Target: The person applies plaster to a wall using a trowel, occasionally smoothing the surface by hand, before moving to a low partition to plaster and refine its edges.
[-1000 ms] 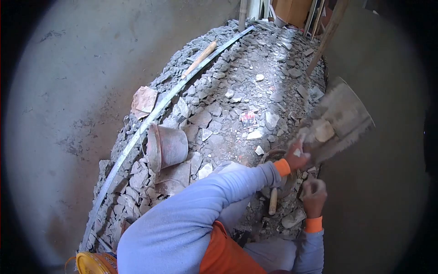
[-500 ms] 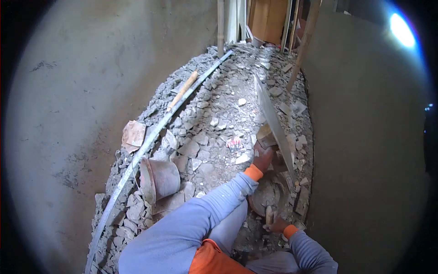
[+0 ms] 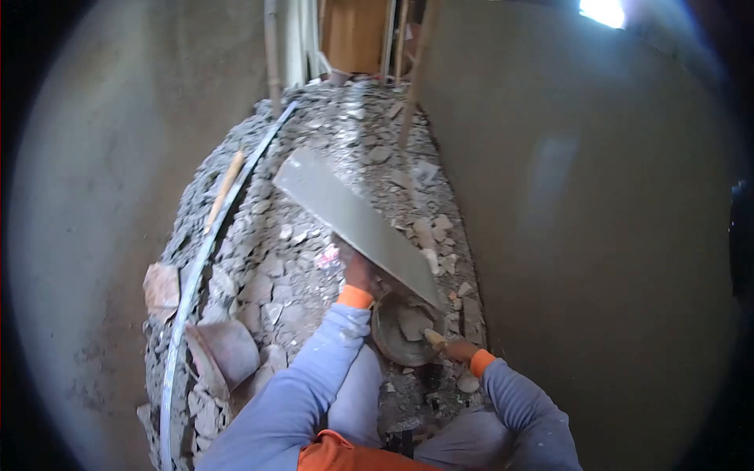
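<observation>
My left hand (image 3: pixel 358 272) grips the underside of a long flat grey plastering board (image 3: pixel 353 218), which is held tilted above the rubble. My right hand (image 3: pixel 460 350) is closed on the wooden handle of a trowel (image 3: pixel 434 338). The trowel's blade reaches into a round pan of grey mortar (image 3: pixel 402 326) on the floor between my knees. Both arms wear grey-blue sleeves with orange cuffs. A smooth grey plastered wall (image 3: pixel 581 235) stands close on the right.
Broken rubble (image 3: pixel 298 259) covers the floor. An overturned bucket (image 3: pixel 226 350) lies at the left beside a long metal straightedge (image 3: pixel 187 302). A wooden handle (image 3: pixel 225 191) lies farther back, and a wooden pole (image 3: pixel 414 78) leans on the right wall.
My left hand has swung the board down from the right wall, turning from edge-on to face-up over the rubble. My right hand dropped to the trowel at the pan. The view swung right.
</observation>
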`<state>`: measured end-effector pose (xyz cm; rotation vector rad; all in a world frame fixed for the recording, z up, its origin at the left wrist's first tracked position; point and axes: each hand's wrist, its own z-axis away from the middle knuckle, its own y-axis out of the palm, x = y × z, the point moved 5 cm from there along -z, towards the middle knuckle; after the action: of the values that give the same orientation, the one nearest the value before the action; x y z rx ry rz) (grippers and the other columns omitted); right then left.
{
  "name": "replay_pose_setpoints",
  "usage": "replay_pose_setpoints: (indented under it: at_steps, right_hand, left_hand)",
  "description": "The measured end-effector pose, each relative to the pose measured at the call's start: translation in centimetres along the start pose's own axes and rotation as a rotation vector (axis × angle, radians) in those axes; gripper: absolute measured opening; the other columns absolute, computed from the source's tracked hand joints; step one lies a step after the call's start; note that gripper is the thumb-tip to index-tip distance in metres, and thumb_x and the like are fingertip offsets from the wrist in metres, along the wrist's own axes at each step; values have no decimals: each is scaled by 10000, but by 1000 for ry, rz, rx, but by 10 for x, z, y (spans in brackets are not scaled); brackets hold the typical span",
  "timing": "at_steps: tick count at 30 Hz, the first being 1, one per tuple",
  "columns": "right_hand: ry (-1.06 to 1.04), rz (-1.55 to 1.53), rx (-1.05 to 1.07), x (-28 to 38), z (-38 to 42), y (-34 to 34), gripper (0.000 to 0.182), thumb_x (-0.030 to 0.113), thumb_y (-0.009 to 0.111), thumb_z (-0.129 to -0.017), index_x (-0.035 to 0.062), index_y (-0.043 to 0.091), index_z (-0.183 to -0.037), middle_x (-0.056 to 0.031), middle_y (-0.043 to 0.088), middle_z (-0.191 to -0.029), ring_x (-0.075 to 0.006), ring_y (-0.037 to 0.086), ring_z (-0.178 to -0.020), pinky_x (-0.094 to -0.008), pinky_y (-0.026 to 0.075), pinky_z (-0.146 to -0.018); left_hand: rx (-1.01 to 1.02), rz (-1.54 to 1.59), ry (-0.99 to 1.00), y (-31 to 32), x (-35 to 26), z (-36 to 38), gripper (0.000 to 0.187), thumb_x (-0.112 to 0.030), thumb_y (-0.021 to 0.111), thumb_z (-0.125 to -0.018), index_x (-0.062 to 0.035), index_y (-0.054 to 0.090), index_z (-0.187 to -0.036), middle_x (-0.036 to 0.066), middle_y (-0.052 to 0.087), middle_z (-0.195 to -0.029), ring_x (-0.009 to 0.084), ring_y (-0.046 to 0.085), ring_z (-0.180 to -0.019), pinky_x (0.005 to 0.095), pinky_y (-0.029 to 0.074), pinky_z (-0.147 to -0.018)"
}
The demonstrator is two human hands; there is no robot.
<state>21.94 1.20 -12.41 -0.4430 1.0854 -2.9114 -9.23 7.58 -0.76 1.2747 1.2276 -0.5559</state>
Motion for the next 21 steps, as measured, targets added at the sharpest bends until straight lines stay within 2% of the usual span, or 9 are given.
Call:
replay_pose_setpoints:
  at_steps: [4,6,7,10,11,13,15,17,21]
  right_hand:
    - [-126,-220,-179,-1,58,-42,313,311,651,-758,19,652,-870,-116,630,-714,-218,592,-642,-396,442,-578]
    - [-135,-201,-382,-45,50,-38,291,243,641,-741,26,643,-934,-140,649,-809,-239,626,-717,-384,479,-629]
    - [-135,-279,-447,10,117,-71,299,177,649,-706,24,633,-962,-152,657,-881,-269,639,-779,-381,497,-668]
    - [-169,-278,-687,-23,127,-78,315,171,677,-633,-20,601,-872,-221,631,-844,-344,622,-779,-414,480,-686]
    - [-186,-190,-776,-36,125,-76,291,149,669,-644,-25,587,-862,-222,627,-841,-345,619,-779,-412,476,-677]
    - [-192,-170,-868,-39,133,-81,269,118,643,-675,-37,558,-878,-218,614,-834,-343,612,-781,-403,472,-677]
    - [-177,-237,-846,-18,158,-89,332,152,655,-724,-5,533,-990,-197,593,-935,-350,590,-854,-416,461,-735]
    - [-151,-243,-820,-6,174,-94,463,237,714,-779,75,512,-1162,-163,571,-1143,-370,553,-995,-453,440,-836]
    - [-256,-377,-1083,31,199,-105,489,247,735,-762,42,505,-1142,-169,568,-1107,-349,552,-969,-439,439,-826]
  left_hand:
    - [-217,463,-354,3,-23,13,525,-438,441,-944,-28,475,-1269,143,570,-1174,258,570,-1042,364,481,-859]
    - [-179,406,-239,-20,27,-9,563,-468,417,-948,-8,481,-1265,119,569,-1166,226,561,-1032,348,459,-888]
    - [-24,482,-210,-23,45,-21,540,-453,397,-959,-17,487,-1266,105,578,-1146,193,548,-1035,327,427,-927]
    - [-62,114,-166,-23,57,-24,439,-379,447,-942,-28,555,-1184,77,590,-1115,162,536,-980,301,418,-896]
    - [-104,139,-279,-14,40,-15,392,-286,456,-925,-21,523,-1205,100,574,-1146,204,537,-1016,362,430,-897]
    - [-286,-72,-115,-14,22,-12,335,-234,565,-867,-17,554,-1122,87,593,-1074,182,574,-928,338,476,-787]
    - [-179,-192,67,-27,80,-29,304,-198,625,-838,-33,573,-1088,77,601,-1028,166,592,-876,303,494,-730]
    - [-141,-317,46,-25,87,-30,294,-206,591,-866,-62,575,-1122,78,606,-1015,168,588,-893,297,483,-769]
    - [-112,-507,-22,-17,74,-18,286,-193,450,-940,-118,566,-1190,90,600,-1056,182,565,-971,292,434,-879]
